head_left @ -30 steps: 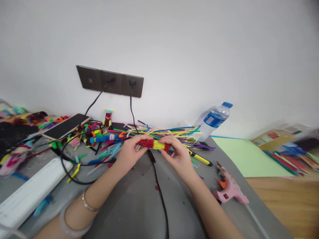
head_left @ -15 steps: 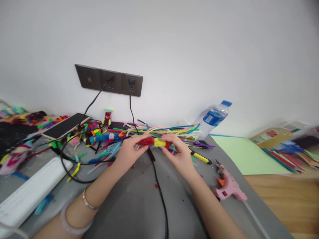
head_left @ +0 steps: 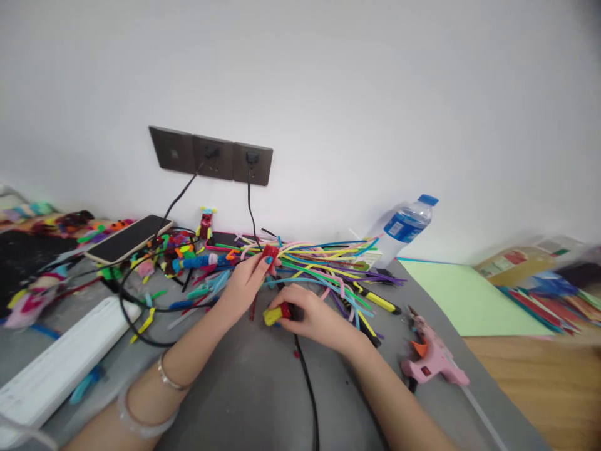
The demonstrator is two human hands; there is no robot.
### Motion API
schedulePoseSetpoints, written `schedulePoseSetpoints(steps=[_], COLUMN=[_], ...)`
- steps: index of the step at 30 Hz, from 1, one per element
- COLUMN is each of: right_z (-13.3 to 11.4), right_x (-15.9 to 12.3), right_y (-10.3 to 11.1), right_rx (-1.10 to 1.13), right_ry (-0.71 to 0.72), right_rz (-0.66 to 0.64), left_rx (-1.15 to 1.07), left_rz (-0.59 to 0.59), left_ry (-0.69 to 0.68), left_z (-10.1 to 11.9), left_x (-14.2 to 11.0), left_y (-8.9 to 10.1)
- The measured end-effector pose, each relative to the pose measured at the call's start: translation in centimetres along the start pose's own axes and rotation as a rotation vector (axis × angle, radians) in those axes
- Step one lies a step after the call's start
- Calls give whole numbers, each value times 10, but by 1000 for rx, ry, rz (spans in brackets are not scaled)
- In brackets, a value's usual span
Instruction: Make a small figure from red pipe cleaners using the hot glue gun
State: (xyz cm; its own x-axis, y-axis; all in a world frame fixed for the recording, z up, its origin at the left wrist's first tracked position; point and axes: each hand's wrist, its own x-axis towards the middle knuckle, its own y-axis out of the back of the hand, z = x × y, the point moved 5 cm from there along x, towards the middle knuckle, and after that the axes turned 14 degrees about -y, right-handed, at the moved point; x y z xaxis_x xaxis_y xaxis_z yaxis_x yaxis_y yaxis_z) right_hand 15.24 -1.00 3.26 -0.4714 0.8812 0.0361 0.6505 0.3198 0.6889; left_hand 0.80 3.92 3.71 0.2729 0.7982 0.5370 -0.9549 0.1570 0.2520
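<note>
1. Apart now, the red fuzzy piece [head_left: 270,250] and the yellow-and-red piece [head_left: 273,315] had sat end to end between the hands half a second earlier; the yellow-and-red one had dropped lower, and the red one had tipped toward upright.
2. The left hand [head_left: 246,283] pinched the red piece between thumb and fingers, in front of the heap of pipe cleaners [head_left: 323,252].
3. The right hand [head_left: 313,313] gripped the yellow-and-red piece by its red end, thumb below and fingers above, its yellow end pointing left over the grey table [head_left: 235,394].
4. A black cord [head_left: 306,382] ran from near the right hand toward the front edge of view.
5. Right of the heap lay a yellow-and-black cutter [head_left: 379,300] and a pink glue gun [head_left: 434,357]; a blue-capped bottle [head_left: 407,222] leaned behind.
6. Leftward were a phone [head_left: 129,239] and a white power strip [head_left: 66,354].
</note>
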Motion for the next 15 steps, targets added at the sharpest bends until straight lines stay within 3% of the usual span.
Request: schedulePoseSetpoints(steps=[4, 11, 15], right_z=[6, 21, 19], right_x=[0, 4, 4], right_y=[-4, 21, 26], right_rx=[17, 425, 519], right_ry=[-47, -132, -99], right_rz=[-36, 218, 240], left_rx=[28, 238, 304], left_rz=[-63, -215, -363], left_ry=[-6, -130, -192], left_z=[4, 13, 15], left_x=[-1, -4, -7], left_y=[-5, -11, -20])
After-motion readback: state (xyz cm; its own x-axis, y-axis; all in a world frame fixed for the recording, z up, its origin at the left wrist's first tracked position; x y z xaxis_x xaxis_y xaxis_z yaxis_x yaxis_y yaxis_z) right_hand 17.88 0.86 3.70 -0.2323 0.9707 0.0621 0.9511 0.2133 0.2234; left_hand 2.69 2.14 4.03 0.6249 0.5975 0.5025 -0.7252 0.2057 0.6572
